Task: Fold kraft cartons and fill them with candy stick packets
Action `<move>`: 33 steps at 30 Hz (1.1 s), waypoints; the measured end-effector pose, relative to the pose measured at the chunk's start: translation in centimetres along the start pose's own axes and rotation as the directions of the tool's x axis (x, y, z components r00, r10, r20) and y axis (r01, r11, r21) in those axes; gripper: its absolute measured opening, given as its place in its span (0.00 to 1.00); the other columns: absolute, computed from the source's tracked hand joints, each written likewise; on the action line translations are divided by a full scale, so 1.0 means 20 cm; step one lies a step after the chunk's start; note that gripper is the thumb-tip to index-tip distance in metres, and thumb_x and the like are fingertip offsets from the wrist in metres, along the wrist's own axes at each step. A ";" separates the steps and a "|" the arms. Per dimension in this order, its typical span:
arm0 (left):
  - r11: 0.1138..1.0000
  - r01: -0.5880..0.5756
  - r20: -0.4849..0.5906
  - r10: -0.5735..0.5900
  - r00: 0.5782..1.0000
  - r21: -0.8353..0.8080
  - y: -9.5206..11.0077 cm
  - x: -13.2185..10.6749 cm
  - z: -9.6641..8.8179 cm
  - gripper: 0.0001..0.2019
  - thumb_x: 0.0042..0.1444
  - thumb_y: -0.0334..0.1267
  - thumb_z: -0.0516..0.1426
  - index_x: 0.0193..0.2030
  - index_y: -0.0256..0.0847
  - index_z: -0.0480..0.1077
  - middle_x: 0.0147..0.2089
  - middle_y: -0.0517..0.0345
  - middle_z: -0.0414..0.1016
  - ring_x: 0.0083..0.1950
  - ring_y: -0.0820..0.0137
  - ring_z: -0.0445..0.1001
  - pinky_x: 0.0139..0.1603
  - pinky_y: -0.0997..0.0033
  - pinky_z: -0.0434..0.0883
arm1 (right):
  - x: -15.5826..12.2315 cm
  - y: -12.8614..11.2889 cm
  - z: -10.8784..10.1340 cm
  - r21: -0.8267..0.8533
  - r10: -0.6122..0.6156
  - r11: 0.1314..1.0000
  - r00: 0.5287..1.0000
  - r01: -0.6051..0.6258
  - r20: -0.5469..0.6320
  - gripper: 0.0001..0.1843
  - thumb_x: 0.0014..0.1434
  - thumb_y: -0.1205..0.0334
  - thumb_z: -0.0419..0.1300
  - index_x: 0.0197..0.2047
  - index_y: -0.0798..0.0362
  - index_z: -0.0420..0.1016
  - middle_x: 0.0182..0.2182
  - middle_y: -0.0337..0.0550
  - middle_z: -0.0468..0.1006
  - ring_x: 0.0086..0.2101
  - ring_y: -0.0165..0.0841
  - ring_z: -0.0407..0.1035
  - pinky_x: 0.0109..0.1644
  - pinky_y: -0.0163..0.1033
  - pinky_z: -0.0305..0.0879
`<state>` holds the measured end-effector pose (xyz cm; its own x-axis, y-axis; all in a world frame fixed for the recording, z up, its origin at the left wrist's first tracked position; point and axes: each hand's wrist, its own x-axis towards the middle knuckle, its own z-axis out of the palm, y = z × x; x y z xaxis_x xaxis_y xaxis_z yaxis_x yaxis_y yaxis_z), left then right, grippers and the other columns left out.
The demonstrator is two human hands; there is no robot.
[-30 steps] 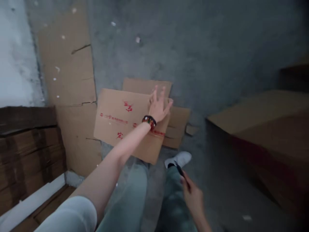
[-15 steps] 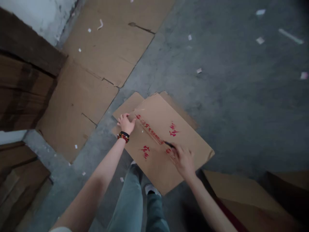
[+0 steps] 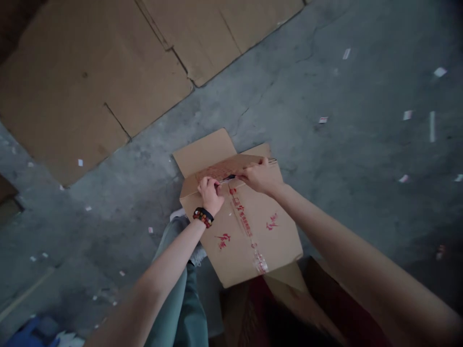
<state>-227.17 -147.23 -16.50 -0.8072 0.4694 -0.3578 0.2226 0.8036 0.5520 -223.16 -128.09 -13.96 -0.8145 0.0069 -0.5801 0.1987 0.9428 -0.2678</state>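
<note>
The brown, red-printed cardboard box [image 3: 267, 243] before the person's green-trousered legs [image 3: 194, 308] looks to me light and stiff-walled but creasable, best steadied at its folded edge [image 3: 191, 194], where the left hand [image 3: 211, 195] curls, grip unclear, while the right hand [image 3: 259, 177] clasps a slim dark tool [image 3: 229, 178].

Left hand [image 3: 211, 196], 1 | right hand [image 3: 257, 177], 1 | slim black tool [image 3: 229, 178] between them, 1 | red-printed carton [image 3: 249, 246] beneath grip, 1 | bracelets [image 3: 203, 216] behind left hand, 2
</note>
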 end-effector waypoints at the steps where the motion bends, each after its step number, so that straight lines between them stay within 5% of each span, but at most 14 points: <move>1: 1.000 0.003 -0.009 -0.003 1.000 -0.006 0.00 0.00 0.01 0.07 0.51 0.25 0.56 0.33 0.41 0.65 0.45 0.50 0.67 0.52 0.61 0.68 0.53 0.58 0.62 | 0.00 0.00 0.00 -0.015 -0.012 1.000 1.000 0.012 0.004 0.18 0.69 0.59 0.47 0.53 0.46 0.76 0.39 0.47 0.80 0.42 0.40 0.69 0.51 0.49 0.46; 11: 1.000 -0.012 -0.013 0.012 1.000 0.018 0.00 0.01 0.00 0.05 0.55 0.26 0.54 0.34 0.41 0.65 0.47 0.48 0.67 0.56 0.59 0.66 0.54 0.57 0.61 | 0.17 -0.10 -0.18 -0.111 -0.112 0.987 0.994 0.113 0.013 0.12 0.63 0.63 0.57 0.34 0.60 0.80 0.34 0.50 0.80 0.40 0.40 0.73 0.56 0.56 0.49; 13: 0.998 -0.012 0.009 0.011 1.000 0.057 0.00 0.03 0.00 0.06 0.55 0.26 0.53 0.34 0.41 0.65 0.49 0.47 0.67 0.57 0.58 0.65 0.54 0.56 0.60 | 0.16 -0.01 -0.24 -0.199 -0.072 0.977 0.997 0.078 0.037 0.21 0.67 0.60 0.52 0.32 0.63 0.80 0.32 0.50 0.80 0.41 0.39 0.73 0.57 0.58 0.49; 16: 0.995 -0.007 0.027 0.005 1.000 0.098 -0.01 0.08 -0.01 0.06 0.57 0.26 0.52 0.35 0.42 0.65 0.49 0.49 0.69 0.56 0.58 0.65 0.53 0.57 0.60 | 0.03 0.16 -0.29 -0.351 0.081 0.933 0.997 -0.083 -0.021 0.42 0.70 0.56 0.27 0.32 0.66 0.80 0.31 0.53 0.79 0.45 0.38 0.73 0.53 0.58 0.50; 18: 0.995 -0.022 0.055 0.016 0.998 0.098 -0.03 0.13 -0.03 0.06 0.59 0.27 0.51 0.36 0.42 0.65 0.48 0.50 0.70 0.54 0.61 0.68 0.53 0.57 0.60 | -0.09 0.20 -0.25 -0.309 0.238 0.916 0.967 -0.256 -0.095 0.40 0.71 0.55 0.28 0.43 0.63 0.80 0.32 0.54 0.79 0.42 0.38 0.74 0.48 0.54 0.56; 21: 0.995 -0.027 0.097 0.018 0.995 0.091 -0.04 0.16 -0.05 0.05 0.61 0.29 0.51 0.36 0.42 0.65 0.47 0.52 0.72 0.51 0.62 0.69 0.53 0.58 0.60 | -0.22 0.04 -0.06 0.030 0.398 0.917 0.913 -0.397 -0.087 0.20 0.69 0.58 0.48 0.58 0.51 0.72 0.37 0.53 0.80 0.35 0.39 0.75 0.39 0.42 0.64; 25: 0.995 -0.029 0.100 0.020 0.995 0.095 -0.03 0.15 -0.04 0.05 0.62 0.29 0.52 0.36 0.41 0.66 0.46 0.52 0.73 0.51 0.63 0.70 0.53 0.59 0.60 | -0.19 -0.33 0.18 0.439 0.411 0.829 0.910 -0.347 -0.055 0.21 0.69 0.60 0.45 0.59 0.53 0.71 0.42 0.52 0.80 0.39 0.38 0.74 0.41 0.38 0.66; 28: 0.993 -0.028 0.093 0.017 0.995 0.111 -0.01 0.12 -0.03 0.06 0.61 0.28 0.50 0.36 0.41 0.65 0.47 0.52 0.73 0.51 0.63 0.70 0.53 0.60 0.59 | -0.12 -0.47 0.21 0.460 0.481 0.781 0.877 -0.422 -0.011 0.22 0.70 0.61 0.42 0.59 0.54 0.69 0.43 0.54 0.79 0.40 0.40 0.74 0.41 0.39 0.66; 33: 0.993 -0.022 0.088 0.011 0.996 0.120 0.02 0.11 -0.02 0.07 0.61 0.27 0.49 0.37 0.42 0.64 0.47 0.53 0.72 0.52 0.64 0.69 0.52 0.60 0.59 | -0.12 -0.50 0.18 0.398 0.532 0.770 0.846 -0.499 0.030 0.23 0.71 0.59 0.39 0.61 0.55 0.66 0.45 0.57 0.77 0.37 0.41 0.75 0.38 0.39 0.66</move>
<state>-229.10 -146.09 -16.83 -0.7536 0.5086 -0.4164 0.3041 0.8314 0.4651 -221.18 -138.77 -12.62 -0.5669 0.4975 -0.6566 0.7761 0.5897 -0.2234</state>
